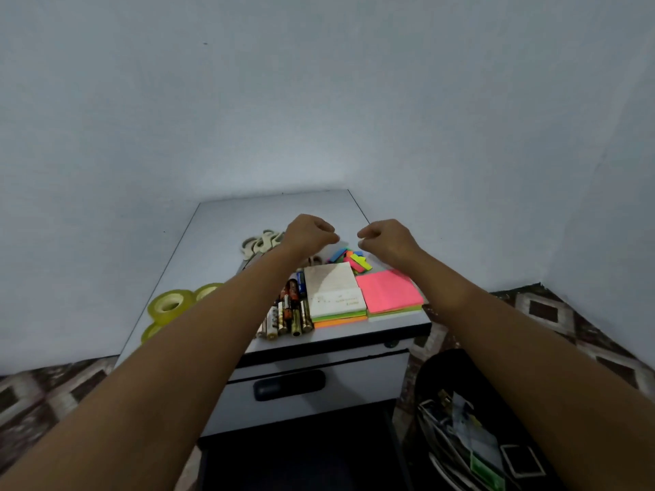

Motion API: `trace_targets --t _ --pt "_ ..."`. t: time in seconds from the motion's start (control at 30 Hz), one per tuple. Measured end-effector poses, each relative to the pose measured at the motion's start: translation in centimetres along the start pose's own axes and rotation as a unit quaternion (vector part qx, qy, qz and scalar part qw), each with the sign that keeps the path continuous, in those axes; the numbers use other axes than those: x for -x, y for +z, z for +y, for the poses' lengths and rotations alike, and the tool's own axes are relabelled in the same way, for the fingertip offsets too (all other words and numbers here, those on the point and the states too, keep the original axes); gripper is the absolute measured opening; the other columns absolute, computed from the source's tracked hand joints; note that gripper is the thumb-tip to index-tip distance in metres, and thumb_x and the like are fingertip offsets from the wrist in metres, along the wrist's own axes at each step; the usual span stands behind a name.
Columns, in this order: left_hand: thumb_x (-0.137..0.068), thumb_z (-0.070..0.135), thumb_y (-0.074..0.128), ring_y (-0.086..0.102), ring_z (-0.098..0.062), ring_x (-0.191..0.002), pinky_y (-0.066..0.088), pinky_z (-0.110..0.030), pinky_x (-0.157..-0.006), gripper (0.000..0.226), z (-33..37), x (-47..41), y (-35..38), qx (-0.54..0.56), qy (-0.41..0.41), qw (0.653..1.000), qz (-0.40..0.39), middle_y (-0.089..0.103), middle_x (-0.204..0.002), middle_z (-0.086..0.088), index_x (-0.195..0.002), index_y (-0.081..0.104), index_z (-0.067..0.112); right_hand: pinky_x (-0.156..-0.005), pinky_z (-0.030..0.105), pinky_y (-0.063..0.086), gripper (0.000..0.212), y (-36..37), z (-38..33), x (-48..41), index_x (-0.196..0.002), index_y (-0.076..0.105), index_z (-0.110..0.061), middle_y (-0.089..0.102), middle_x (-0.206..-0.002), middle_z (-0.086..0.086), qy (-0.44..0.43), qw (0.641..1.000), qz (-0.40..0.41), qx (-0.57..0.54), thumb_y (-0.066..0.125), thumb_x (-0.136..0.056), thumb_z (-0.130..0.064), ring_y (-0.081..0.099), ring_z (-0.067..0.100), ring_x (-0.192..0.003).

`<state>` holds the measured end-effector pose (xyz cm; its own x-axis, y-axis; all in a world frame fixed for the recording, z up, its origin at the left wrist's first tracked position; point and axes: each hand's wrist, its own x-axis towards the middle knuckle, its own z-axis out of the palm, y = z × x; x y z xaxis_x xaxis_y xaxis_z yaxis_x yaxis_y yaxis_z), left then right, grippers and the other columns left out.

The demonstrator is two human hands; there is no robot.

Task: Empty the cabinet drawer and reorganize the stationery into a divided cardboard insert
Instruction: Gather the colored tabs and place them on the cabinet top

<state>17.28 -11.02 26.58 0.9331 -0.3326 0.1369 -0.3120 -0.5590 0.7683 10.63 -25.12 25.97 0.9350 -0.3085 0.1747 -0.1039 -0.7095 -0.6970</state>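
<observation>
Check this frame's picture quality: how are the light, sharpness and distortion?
Head view: dim, flat, bluish light, no glare; a shadow crosses the white pad; print on the batteries and contents of the bin look soft; wide-angle distortion bends the edges of the cabinet.

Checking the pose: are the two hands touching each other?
Apart. The head view shows bare cabinet top between the left hand and right hand.

We see yellow-green tape rolls (170,306), a neon pink note pad (388,290), a white pad (333,288) over green and orange layers, flags (351,258) in blue, green, orange and yellow, and a brown diamond-patterned floor (567,313).
</observation>
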Motion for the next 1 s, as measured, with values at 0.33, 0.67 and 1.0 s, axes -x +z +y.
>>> trace_targets --t 0.33,0.67,1.0 --pt "-0.086 0.021 0.066 0.056 -0.014 -0.094 0.044 -0.022 -0.072 0.034 1.9 7.3 -2.9 0.073 0.029 0.997 -0.01 0.063 -0.117 -0.01 -0.118 0.062 0.011 -0.081 0.027 0.051 0.029 -1.5 -4.1 5.7 -0.113 0.064 -0.015 0.066 -0.108 0.005 -0.081 0.992 -0.004 -0.094 0.066 -0.085 -0.022 0.06 0.012 -0.096" --pt "-0.084 0.016 0.068 0.061 -0.005 -0.078 0.049 -0.023 -0.071 0.019 -1.4 19.6 -4.3 0.127 0.021 0.991 -0.031 0.068 -0.091 0.001 -0.102 0.067 0.018 -0.071 0.016 0.048 0.018 1.1 -4.2 17.2 -0.102 0.067 -0.017 0.069 -0.086 0.0 -0.085 0.979 -0.099 -0.155 0.069 -0.083 -0.016 0.062 0.006 -0.078" --pt "-0.083 0.013 0.07 0.057 0.001 -0.071 0.044 -0.011 -0.068 0.019 -12.1 28.1 1.5 0.075 -0.083 0.986 -0.125 0.063 -0.081 0.007 -0.101 0.066 0.014 -0.066 0.002 0.041 0.027 9.3 3.2 25.0 -0.112 0.066 -0.012 0.064 -0.089 0.0 -0.007 0.971 -0.22 -0.098 0.068 -0.085 -0.018 0.055 -0.003 -0.071"
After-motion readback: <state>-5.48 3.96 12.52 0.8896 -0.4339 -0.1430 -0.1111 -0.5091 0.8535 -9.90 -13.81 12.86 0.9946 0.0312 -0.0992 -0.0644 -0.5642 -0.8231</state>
